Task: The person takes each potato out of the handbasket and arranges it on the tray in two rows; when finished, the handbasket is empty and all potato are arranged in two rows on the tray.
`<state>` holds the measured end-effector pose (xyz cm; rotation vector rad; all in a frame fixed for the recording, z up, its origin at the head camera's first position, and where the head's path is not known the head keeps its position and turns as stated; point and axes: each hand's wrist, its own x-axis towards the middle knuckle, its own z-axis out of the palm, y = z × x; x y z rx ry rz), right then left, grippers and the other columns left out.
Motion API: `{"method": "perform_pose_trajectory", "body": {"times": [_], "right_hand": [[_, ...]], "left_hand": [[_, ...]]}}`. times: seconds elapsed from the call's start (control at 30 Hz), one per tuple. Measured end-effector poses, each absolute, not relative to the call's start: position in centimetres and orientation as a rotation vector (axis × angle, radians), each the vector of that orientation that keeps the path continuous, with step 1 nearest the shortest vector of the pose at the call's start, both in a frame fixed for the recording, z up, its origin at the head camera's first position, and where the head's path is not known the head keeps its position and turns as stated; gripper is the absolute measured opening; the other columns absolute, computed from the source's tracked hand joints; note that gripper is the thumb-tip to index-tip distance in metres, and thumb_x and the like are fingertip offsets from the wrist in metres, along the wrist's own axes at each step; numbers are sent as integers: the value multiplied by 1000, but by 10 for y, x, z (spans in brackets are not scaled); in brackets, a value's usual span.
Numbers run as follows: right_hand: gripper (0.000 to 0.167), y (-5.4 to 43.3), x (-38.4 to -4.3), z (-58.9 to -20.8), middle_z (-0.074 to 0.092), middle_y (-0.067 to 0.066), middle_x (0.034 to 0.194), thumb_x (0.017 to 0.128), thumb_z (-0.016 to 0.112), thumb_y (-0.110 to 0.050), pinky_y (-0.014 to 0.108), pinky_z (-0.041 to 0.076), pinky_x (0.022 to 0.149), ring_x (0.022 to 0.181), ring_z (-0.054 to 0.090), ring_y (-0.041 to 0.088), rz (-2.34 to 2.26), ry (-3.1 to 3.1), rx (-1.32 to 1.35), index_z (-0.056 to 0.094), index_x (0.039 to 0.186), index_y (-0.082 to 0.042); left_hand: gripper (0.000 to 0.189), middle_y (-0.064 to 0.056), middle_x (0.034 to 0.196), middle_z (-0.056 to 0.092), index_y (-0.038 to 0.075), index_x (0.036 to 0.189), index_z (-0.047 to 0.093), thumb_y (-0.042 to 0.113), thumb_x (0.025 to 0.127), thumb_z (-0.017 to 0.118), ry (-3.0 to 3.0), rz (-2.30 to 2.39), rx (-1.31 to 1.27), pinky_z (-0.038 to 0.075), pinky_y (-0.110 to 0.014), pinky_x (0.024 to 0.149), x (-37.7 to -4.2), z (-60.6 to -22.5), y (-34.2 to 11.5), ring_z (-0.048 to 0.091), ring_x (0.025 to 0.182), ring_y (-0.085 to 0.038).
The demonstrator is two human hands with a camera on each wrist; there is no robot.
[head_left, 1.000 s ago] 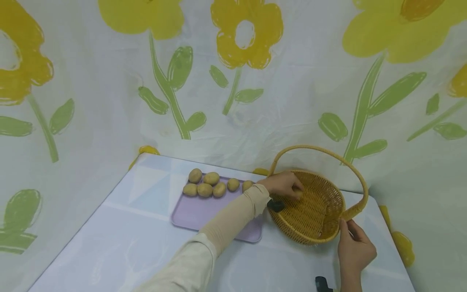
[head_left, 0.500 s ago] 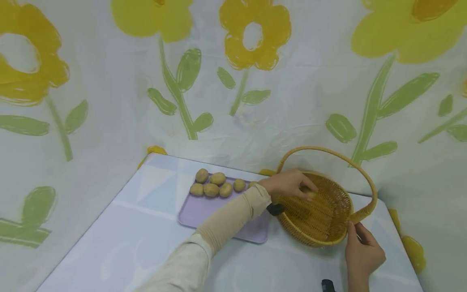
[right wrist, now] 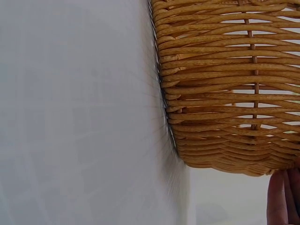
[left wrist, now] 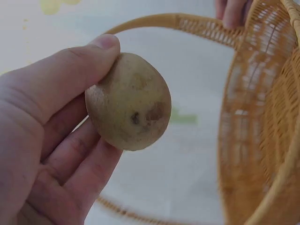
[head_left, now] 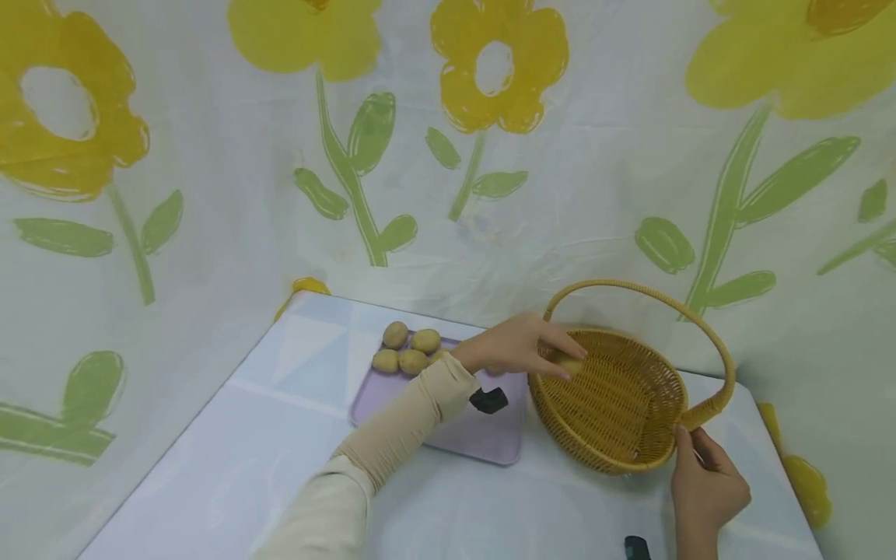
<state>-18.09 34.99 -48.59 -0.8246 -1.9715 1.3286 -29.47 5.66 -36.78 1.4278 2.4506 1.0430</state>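
Note:
My left hand [head_left: 521,342] holds a potato [left wrist: 131,101] over the left rim of a wicker basket [head_left: 609,459]. In the left wrist view the thumb is on top of the potato and the fingers are beneath it; dark spots mark its pale skin. With thumb and fingers, my right hand [head_left: 708,482] pinches the basket's near right rim, at the foot of its tall arched handle [head_left: 647,292]. The right wrist view shows the woven side [right wrist: 225,93] close up, with those fingertips [right wrist: 276,197] at its edge.
Left of the basket lies a lilac tray [head_left: 469,443] with several potatoes [head_left: 413,362] along its far side, some hidden behind my left forearm. The white patterned table [head_left: 280,451] ends at a flower-printed curtain [head_left: 595,194] behind the basket.
My left hand has drawn back leftward from inside the basket to its left rim, the potato still in its fingers. The right hand keeps its hold on the basket. The head view has shifted slightly.

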Motion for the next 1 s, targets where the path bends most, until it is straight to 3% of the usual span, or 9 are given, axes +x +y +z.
{"method": "perform_pose_trajectory", "body": {"times": [0.17, 0.27, 0.4, 0.63, 0.77, 1.0], "right_hand": [[34, 354, -181, -485, 62, -39, 85, 90, 79, -23, -5, 46, 66, 74, 55, -28, 1334, -1927, -769, 74, 113, 1], [32, 357, -182, -483, 56, -45, 75, 89, 80, -20, -4, 47, 66, 74, 58, -26, 1354, -1897, -739, 75, 112, 2], [30, 359, -183, -482, 61, -42, 81, 90, 79, -21, -5, 47, 67, 75, 57, -26, 1367, -1901, -774, 75, 114, -4], [29, 357, -184, -484, 72, -17, 109, 92, 77, -25, -5, 46, 68, 78, 57, -26, 1372, -1943, -840, 75, 117, -11], [32, 355, -184, -484, 72, -12, 115, 93, 75, -29, -6, 45, 69, 80, 56, -26, 1347, -1974, -865, 74, 119, -12], [30, 351, -183, -487, 72, -13, 114, 93, 76, -27, -5, 46, 69, 79, 57, -26, 1363, -1969, -863, 75, 118, -11]], "left_hand": [[37, 3, 127, 74, 16, 121, 77, 23, 86, 84, 2474, 1205, 1361, 50, -15, 102, -285, -362, 20, 66, 119, -4], [36, 1, 128, 74, 14, 121, 77, 21, 87, 84, 2476, 1266, 1346, 52, -17, 102, -281, -362, 5, 67, 120, -6], [36, 1, 126, 74, 15, 121, 77, 17, 86, 84, 2506, 1320, 1318, 53, -19, 101, -276, -368, -14, 67, 119, -6], [33, 0, 124, 75, 12, 118, 78, 15, 86, 84, 2625, 1331, 1250, 55, -24, 103, -264, -377, -46, 68, 120, -12], [32, -1, 124, 75, 13, 119, 78, 18, 88, 83, 2698, 1274, 1220, 56, -25, 102, -258, -378, -59, 69, 120, -15], [35, 2, 120, 77, 17, 118, 78, 21, 85, 85, 2858, 1132, 1096, 61, -31, 82, -247, -381, -80, 72, 112, -15]]}}
